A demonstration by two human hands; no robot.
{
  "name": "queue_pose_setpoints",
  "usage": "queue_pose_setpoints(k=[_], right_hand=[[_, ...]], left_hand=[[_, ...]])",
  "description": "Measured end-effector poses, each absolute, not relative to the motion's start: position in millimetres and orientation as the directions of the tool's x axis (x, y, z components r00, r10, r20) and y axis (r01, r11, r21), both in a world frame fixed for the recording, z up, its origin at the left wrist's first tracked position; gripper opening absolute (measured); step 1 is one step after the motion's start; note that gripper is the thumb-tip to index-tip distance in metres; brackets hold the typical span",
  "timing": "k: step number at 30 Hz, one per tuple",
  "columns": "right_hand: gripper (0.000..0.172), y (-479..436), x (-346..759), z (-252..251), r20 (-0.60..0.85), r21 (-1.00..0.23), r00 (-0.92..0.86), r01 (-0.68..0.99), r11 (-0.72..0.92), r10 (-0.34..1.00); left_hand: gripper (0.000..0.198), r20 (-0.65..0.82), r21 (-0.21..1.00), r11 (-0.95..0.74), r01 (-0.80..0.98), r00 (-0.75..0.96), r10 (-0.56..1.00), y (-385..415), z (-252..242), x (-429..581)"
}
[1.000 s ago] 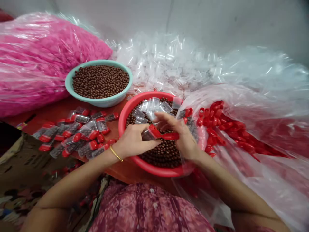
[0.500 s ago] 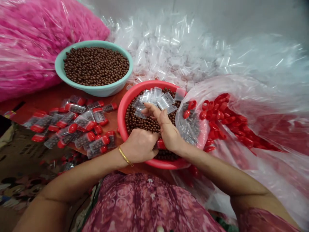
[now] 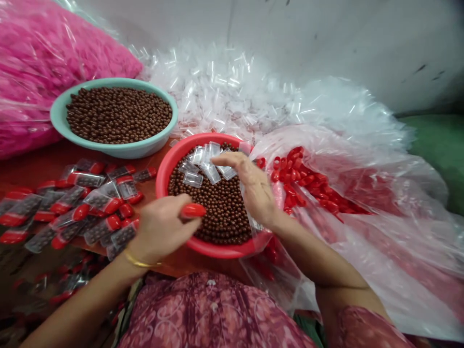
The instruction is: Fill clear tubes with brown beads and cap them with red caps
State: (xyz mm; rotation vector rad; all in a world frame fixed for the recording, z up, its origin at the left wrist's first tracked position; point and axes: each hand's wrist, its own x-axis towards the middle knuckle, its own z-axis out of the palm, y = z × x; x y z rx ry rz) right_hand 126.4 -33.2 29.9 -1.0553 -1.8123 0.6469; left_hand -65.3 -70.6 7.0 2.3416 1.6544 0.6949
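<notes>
My left hand (image 3: 161, 227) is closed around a small filled packet whose red cap (image 3: 193, 210) sticks out past the fingers, over the left rim of the red bowl (image 3: 165, 169). The red bowl holds brown balls (image 3: 221, 208) and several empty clear packets (image 3: 203, 164). My right hand (image 3: 253, 186) reaches over the bowl with its fingers stretched toward those clear packets and touches them. A clear bag of loose red caps (image 3: 308, 186) lies just right of the bowl.
A teal bowl (image 3: 58, 113) full of brown balls stands at the back left. Several filled, red-capped packets (image 3: 76, 203) lie in a pile left of the red bowl. A pink bag (image 3: 47, 53) sits far left, and a heap of clear empty packets (image 3: 235, 96) lies behind.
The hands have parted. My left hand has carried the capped packet left toward the pile. My right hand has stretched forward onto the clear packets in the red bowl.
</notes>
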Motion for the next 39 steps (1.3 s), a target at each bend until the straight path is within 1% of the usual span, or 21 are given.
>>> queue_pose_setpoints(k=[1, 2, 3, 4, 5, 6, 8, 10, 11, 14, 16, 18, 19, 21, 23, 24, 26, 29, 30, 34, 39], right_hand=[[0.044, -31, 141, 36, 0.409, -0.719, -0.228, 0.517, 0.466, 0.884], [0.040, -28, 157, 40, 0.347, -0.630, -0.196, 0.676, 0.383, 0.917], [0.038, -25, 171, 42, 0.261, -0.495, -0.129, 0.833, 0.248, 0.957], [0.040, -21, 184, 42, 0.161, -0.335, -0.047, 0.937, 0.099, 0.986], [0.043, -16, 194, 40, 0.076, -0.179, 0.037, 0.984, -0.022, 0.996], [0.045, -12, 201, 36, 0.027, -0.050, 0.110, 0.993, -0.109, 0.994], [0.048, -2, 206, 24, 0.007, 0.102, 0.181, 0.978, -0.181, 0.983], [0.049, 6, 203, 12, 0.054, 0.153, 0.177, 0.971, -0.183, 0.983], [0.048, 9, 200, 7, 0.078, 0.163, 0.165, 0.971, -0.176, 0.983], [0.044, 13, 196, -1, 0.138, 0.167, 0.140, 0.973, -0.162, 0.980], [0.041, 9, 198, -1, 0.178, 0.126, 0.160, 0.975, -0.184, 0.971], [0.036, 1, 204, 1, 0.210, -0.003, 0.205, 0.978, -0.209, 0.956], [0.032, -5, 207, 3, 0.221, -0.113, 0.222, 0.973, -0.201, 0.950], [0.023, -18, 212, 4, 0.242, -0.388, 0.233, 0.913, -0.127, 0.942], [0.020, -31, 216, 5, 0.259, -0.640, 0.246, 0.768, -0.024, 0.934], [0.019, -38, 216, 6, 0.257, -0.734, 0.263, 0.680, 0.011, 0.930], [0.019, -49, 216, 8, 0.222, -0.855, 0.300, 0.517, 0.038, 0.928], [0.019, -61, 214, 13, 0.132, -0.945, 0.328, 0.327, 0.019, 0.936], [0.019, -63, 213, 14, 0.102, -0.960, 0.324, 0.279, 0.008, 0.941], [0.019, -67, 210, 13, 0.028, -0.989, 0.260, 0.149, -0.012, 0.965], [0.023, -65, 207, 9, -0.020, -1.000, 0.188, -0.003, -0.020, 0.982]], left_hand=[[0.018, 0.256, 0.420, -0.241, 0.875, 0.140, 0.956, -69, 10, -81], [0.019, 0.213, 0.400, -0.088, 0.912, 0.001, 0.977, -65, 13, -99], [0.022, 0.147, 0.332, 0.075, 0.940, -0.130, 0.981, -61, 17, -118], [0.027, 0.066, 0.228, 0.204, 0.952, -0.224, 0.972, -56, 20, -135], [0.032, 0.016, 0.117, 0.278, 0.953, -0.282, 0.959, -51, 22, -150], [0.036, 0.011, 0.032, 0.297, 0.954, -0.298, 0.955, -47, 25, -161], [0.040, 0.108, -0.036, 0.264, 0.964, -0.259, 0.960, -41, 30, -168], [0.040, 0.218, -0.004, 0.119, 0.993, -0.115, 0.969, -39, 34, -155], [0.038, 0.232, 0.008, 0.005, 1.000, -0.007, 0.973, -38, 35, -143], [0.031, 0.097, -0.029, -0.367, 0.930, 0.368, 0.925, -31, 33, -97], [0.023, -0.017, -0.079, -0.499, 0.863, 0.500, 0.866, -21, 26, -72], [0.020, -0.105, -0.111, -0.553, 0.826, 0.544, 0.833, -9, 19, -55], [0.021, -0.127, -0.125, -0.570, 0.812, 0.557, 0.821, -3, 15, -50], [0.024, -0.148, -0.150, -0.617, 0.772, 0.600, 0.786, 8, 8, -44], [0.026, -0.166, -0.165, -0.682, 0.712, 0.662, 0.731, 14, 4, -40], [0.026, -0.184, -0.165, -0.714, 0.680, 0.690, 0.700, 15, 3, -38], [0.029, -0.225, -0.166, -0.765, 0.623, 0.731, 0.644, 14, 2, -33], [0.031, -0.261, -0.147, -0.819, 0.555, 0.777, 0.573, 6, -1, -18], [0.030, -0.273, -0.107, -0.822, 0.559, 0.779, 0.565, 3, -4, -11], [0.022, -0.300, 0.164, -0.752, 0.639, 0.758, 0.579, 3, -19, 12], [0.013, -0.295, 0.338, -0.657, 0.674, 0.739, 0.606, 25, -27, 19]])
